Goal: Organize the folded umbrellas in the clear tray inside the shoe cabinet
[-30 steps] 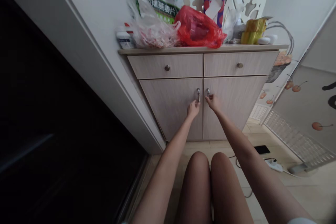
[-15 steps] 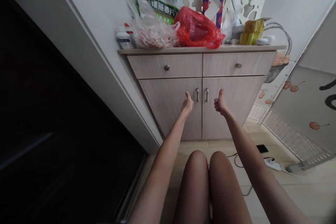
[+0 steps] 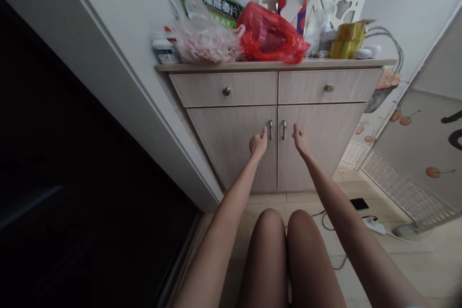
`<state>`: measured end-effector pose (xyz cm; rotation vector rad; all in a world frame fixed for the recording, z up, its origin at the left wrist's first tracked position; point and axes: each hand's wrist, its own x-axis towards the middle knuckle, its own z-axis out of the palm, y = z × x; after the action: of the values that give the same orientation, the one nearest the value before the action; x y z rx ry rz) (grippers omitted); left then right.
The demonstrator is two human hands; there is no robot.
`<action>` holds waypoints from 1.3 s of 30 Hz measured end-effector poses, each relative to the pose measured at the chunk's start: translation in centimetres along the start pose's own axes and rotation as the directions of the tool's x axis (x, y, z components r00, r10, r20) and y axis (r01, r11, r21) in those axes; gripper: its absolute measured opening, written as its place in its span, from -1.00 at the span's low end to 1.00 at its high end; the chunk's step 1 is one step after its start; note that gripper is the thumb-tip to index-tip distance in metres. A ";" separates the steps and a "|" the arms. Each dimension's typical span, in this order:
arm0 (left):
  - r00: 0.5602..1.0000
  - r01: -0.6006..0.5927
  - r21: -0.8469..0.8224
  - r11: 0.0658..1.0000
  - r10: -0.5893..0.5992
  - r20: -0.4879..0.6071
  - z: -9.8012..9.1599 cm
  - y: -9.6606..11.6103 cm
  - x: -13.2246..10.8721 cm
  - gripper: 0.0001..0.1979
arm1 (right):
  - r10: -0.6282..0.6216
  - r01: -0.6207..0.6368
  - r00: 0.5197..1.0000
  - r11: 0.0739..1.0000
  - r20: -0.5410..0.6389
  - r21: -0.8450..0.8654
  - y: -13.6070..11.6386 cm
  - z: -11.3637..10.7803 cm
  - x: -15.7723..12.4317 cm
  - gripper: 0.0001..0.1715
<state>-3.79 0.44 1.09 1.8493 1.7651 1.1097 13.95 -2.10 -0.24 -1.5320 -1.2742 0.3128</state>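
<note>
My left hand (image 3: 258,144) is bunched with its thumb up, holding nothing, in front of the left door (image 3: 212,134) of the cabinet (image 3: 306,190). My right hand (image 3: 301,143) looks curled in too, thumb raised and nothing in it, before the cabinet's right door (image 3: 332,139); I cannot tell how tightly its fingers fold.

The left handle (image 3: 271,130) and right handle (image 3: 284,130) sit side by side near the middle of the cabinet's front, one to each door, each with its long axis running up and down. Both lie inward of my hands: the left one is to the right of my left thumb, just beside it, and I cannot tell if they touch. The right one is to the left of my right thumb, with a wider gap, so my left hand is the nearer. Both doors are closed.

Farther out, two drawers (image 3: 205,89) span the cabinet's front above the doors, and a red bag (image 3: 270,33) sits on the cabinet's top.
</note>
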 end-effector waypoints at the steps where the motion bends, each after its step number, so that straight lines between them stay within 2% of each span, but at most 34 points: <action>1: 0.999 -0.019 0.024 1.000 0.020 -0.042 0.3 0.3 0.1 -0.42 | -0.043 0.043 0.999 0.999 -0.023 -0.010 0.0 0.6 0.1 -0.13; 3: 0.992 -0.077 0.054 0.996 0.082 -0.097 1.1 0.9 0.2 -0.65 | -0.130 0.125 0.989 0.990 -0.074 -0.061 -0.1 1.8 0.4 -0.23; 4: 0.989 -0.107 0.054 0.993 0.112 -0.100 1.6 1.1 0.3 -0.69 | -0.151 0.144 0.985 0.985 -0.080 -0.092 -0.1 2.4 0.5 -0.29; 9: 0.995 -0.091 0.041 0.995 0.093 -0.035 3.0 1.6 0.6 -0.80 | -0.062 0.054 0.997 0.984 -0.046 -0.171 -0.5 4.0 0.5 -0.58; 12: 0.994 -0.091 0.039 0.995 0.093 -0.050 2.7 1.5 -0.1 -0.81 | -0.064 0.050 0.996 0.980 -0.068 -0.193 -0.6 3.8 -0.3 -0.60; 16: 0.985 -0.141 0.036 0.989 0.144 -0.091 1.5 0.7 -2.7 -0.83 | -0.114 0.094 0.990 0.975 -0.087 -0.203 -0.3 2.0 -3.0 -0.56; 21: 0.938 -0.275 -0.012 0.961 0.266 -0.224 -1.1 -1.9 -8.0 -0.86 | -0.211 0.176 0.967 0.958 -0.143 -0.225 0.6 -2.5 -8.3 -0.45; 24: 0.883 -0.364 -0.028 0.931 0.336 -0.327 -3.9 -4.2 -11.6 -0.83 | -0.229 0.180 0.957 0.950 -0.178 -0.255 1.1 -6.3 -11.6 -0.41; 26: 0.858 -0.381 -0.013 0.925 0.348 -0.379 -6.3 -5.8 -13.9 -0.80 | -0.218 0.161 0.956 0.949 -0.197 -0.271 1.4 -9.0 -13.7 -0.39; 29: 0.850 -0.350 0.025 0.936 0.329 -0.412 -9.9 -7.8 -16.8 -0.77 | -0.211 0.140 0.951 0.946 -0.225 -0.293 1.7 -12.9 -16.3 -0.35; 33: 0.837 -0.277 0.104 0.955 0.293 -0.462 -13.8 -10.3 -19.0 -0.75 | -0.169 0.071 0.950 0.936 -0.263 -0.346 2.1 -17.1 -18.5 -0.25; 36: 0.803 -0.199 0.153 0.968 0.250 -0.541 -16.3 -12.5 -19.9 -0.75 | -0.111 -0.007 0.953 0.923 -0.283 -0.385 3.2 -19.6 -19.5 -0.19; 39: 0.752 -0.107 0.184 0.977 0.201 -0.628 -18.9 -15.0 -20.4 -0.77 | -0.067 -0.084 0.944 0.898 -0.324 -0.432 5.1 -22.4 -20.3 -0.22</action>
<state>-26.00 -21.50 -3.75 1.8433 2.1053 1.9205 25.25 -30.38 -3.71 -1.8778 -1.1103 -0.2471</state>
